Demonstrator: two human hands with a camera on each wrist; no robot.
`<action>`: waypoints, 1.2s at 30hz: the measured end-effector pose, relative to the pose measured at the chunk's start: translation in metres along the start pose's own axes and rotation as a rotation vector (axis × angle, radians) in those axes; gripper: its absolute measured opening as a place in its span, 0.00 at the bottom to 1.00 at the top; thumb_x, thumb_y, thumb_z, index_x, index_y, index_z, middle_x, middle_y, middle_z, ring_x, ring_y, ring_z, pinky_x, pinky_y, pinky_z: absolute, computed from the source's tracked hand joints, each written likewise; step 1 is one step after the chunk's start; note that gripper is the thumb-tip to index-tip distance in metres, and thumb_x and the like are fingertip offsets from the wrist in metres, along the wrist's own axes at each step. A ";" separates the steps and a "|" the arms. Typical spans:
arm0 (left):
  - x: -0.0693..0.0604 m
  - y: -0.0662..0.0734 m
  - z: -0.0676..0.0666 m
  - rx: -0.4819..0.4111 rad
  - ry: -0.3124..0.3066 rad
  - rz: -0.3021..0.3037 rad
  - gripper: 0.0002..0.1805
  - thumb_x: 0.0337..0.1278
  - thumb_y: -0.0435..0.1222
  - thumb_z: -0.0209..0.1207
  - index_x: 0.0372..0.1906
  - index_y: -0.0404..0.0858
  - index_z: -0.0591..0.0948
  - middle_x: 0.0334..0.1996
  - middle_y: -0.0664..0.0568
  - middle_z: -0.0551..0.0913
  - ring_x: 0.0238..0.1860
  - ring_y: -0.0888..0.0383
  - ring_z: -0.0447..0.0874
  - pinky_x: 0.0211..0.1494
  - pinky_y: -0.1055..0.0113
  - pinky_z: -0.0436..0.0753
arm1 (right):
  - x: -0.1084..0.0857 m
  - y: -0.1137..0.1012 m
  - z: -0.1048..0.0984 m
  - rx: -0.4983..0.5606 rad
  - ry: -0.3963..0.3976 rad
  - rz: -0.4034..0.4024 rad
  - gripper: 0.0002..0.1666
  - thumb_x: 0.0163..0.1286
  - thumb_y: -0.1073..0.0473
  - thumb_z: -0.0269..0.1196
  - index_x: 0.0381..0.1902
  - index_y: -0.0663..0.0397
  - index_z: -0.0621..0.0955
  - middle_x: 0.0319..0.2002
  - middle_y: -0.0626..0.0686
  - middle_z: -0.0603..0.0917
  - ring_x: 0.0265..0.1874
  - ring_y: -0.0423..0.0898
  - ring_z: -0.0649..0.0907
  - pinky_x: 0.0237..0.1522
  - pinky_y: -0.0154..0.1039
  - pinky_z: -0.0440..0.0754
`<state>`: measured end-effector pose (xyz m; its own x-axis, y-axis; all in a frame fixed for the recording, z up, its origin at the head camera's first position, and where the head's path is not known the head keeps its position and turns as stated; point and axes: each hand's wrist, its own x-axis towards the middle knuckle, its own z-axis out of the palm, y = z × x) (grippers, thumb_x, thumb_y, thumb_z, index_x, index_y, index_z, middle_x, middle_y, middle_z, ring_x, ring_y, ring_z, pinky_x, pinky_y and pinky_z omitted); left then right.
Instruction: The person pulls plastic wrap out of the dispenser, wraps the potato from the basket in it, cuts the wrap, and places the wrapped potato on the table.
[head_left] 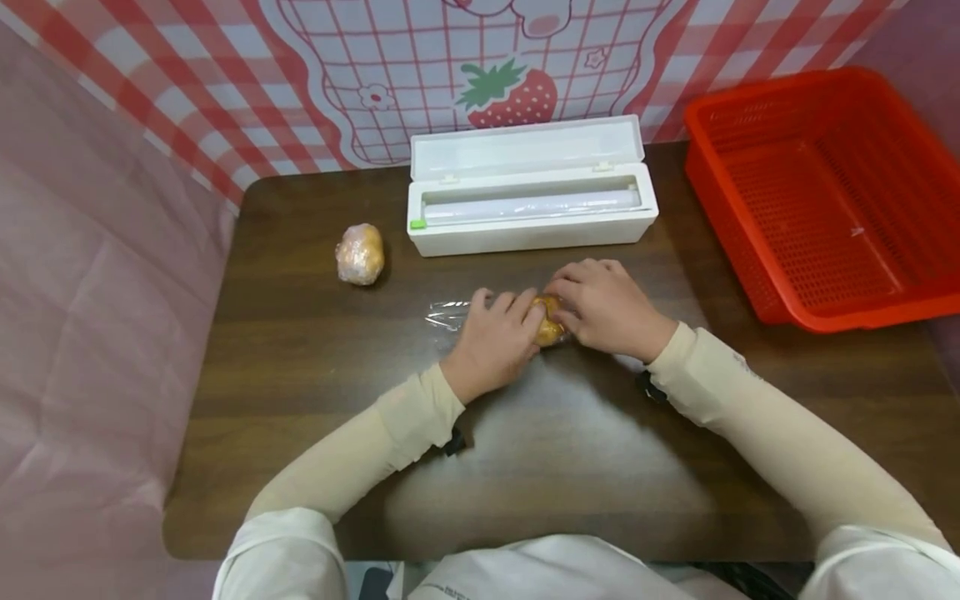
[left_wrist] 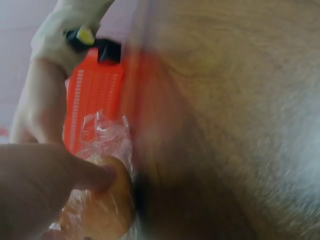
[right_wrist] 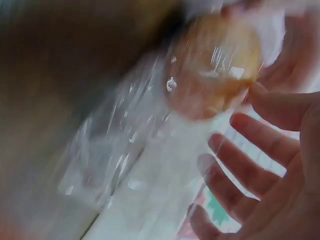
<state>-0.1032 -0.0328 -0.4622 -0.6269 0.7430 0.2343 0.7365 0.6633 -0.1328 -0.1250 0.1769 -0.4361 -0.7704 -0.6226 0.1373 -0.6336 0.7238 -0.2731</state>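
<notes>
A round golden-brown bun (head_left: pixel 550 323), wrapped in clear plastic film, sits between both hands over the middle of the table. My left hand (head_left: pixel 498 342) holds it from the left; its thumb presses the film-covered side in the left wrist view. From the other side comes my right hand (head_left: pixel 607 304). In the right wrist view its thumb touches the edge of the bun (right_wrist: pixel 215 70), while the fingers (right_wrist: pixel 245 170) are spread apart and relaxed. Loose film (head_left: pixel 447 315) extends left of the left hand. A second film-wrapped bun (head_left: pixel 361 254) lies farther left.
An open white film dispenser box (head_left: pixel 532 236) with a roll (head_left: pixel 532 207) inside stands at the table's back edge. The red plastic basket (head_left: pixel 731 217) occupies the back right. Behind the table hangs a checked cloth with a strawberry print (head_left: pixel 517 98).
</notes>
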 end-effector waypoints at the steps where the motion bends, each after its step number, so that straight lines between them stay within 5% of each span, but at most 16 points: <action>1: 0.001 -0.001 0.000 -0.012 -0.025 -0.010 0.30 0.58 0.54 0.67 0.58 0.39 0.77 0.61 0.46 0.79 0.53 0.48 0.81 0.55 0.46 0.74 | -0.002 -0.004 0.001 -0.039 0.032 -0.031 0.19 0.64 0.56 0.72 0.50 0.58 0.85 0.52 0.59 0.83 0.50 0.60 0.81 0.54 0.62 0.73; 9: 0.009 -0.011 -0.005 -0.153 -0.240 -0.088 0.35 0.61 0.55 0.65 0.66 0.39 0.73 0.70 0.46 0.72 0.62 0.49 0.77 0.62 0.47 0.71 | -0.011 -0.017 0.017 -0.111 0.080 -0.036 0.39 0.58 0.51 0.77 0.63 0.62 0.76 0.56 0.62 0.80 0.52 0.62 0.80 0.52 0.61 0.74; 14: 0.015 -0.018 -0.006 -0.250 -0.303 -0.133 0.37 0.60 0.54 0.67 0.67 0.38 0.71 0.68 0.49 0.74 0.60 0.49 0.78 0.63 0.46 0.70 | -0.011 -0.015 0.024 -0.093 0.064 -0.027 0.49 0.58 0.49 0.76 0.71 0.60 0.68 0.58 0.62 0.80 0.54 0.62 0.80 0.54 0.60 0.72; 21: 0.023 -0.024 0.000 -0.268 -0.327 -0.155 0.40 0.56 0.52 0.71 0.68 0.38 0.69 0.70 0.46 0.71 0.59 0.49 0.79 0.64 0.41 0.68 | 0.003 -0.003 0.015 0.056 -0.019 0.070 0.45 0.58 0.54 0.77 0.68 0.61 0.68 0.55 0.61 0.83 0.51 0.60 0.82 0.60 0.63 0.67; 25: 0.026 -0.025 0.005 -0.137 -0.255 -0.104 0.39 0.52 0.53 0.73 0.63 0.37 0.72 0.60 0.47 0.78 0.54 0.48 0.81 0.61 0.38 0.70 | 0.013 0.004 0.007 0.138 -0.085 0.105 0.45 0.58 0.57 0.77 0.68 0.60 0.67 0.53 0.59 0.84 0.50 0.58 0.82 0.63 0.63 0.64; 30: 0.027 -0.026 0.009 -0.012 -0.162 -0.082 0.38 0.46 0.55 0.74 0.58 0.36 0.76 0.48 0.48 0.79 0.49 0.49 0.77 0.48 0.49 0.75 | 0.021 0.008 0.001 0.157 -0.150 0.119 0.42 0.61 0.57 0.75 0.68 0.58 0.68 0.53 0.57 0.84 0.52 0.57 0.81 0.64 0.63 0.62; 36: 0.036 -0.035 0.008 -0.114 -0.281 -0.118 0.40 0.43 0.57 0.74 0.58 0.38 0.78 0.50 0.49 0.75 0.50 0.51 0.72 0.44 0.55 0.71 | 0.022 0.002 -0.005 0.087 -0.140 0.095 0.38 0.58 0.54 0.77 0.63 0.56 0.75 0.54 0.56 0.84 0.55 0.59 0.79 0.62 0.63 0.64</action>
<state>-0.1532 -0.0285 -0.4567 -0.7439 0.6674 -0.0353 0.6680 0.7441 -0.0084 -0.1441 0.1662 -0.4287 -0.8054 -0.5922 -0.0250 -0.5453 0.7569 -0.3603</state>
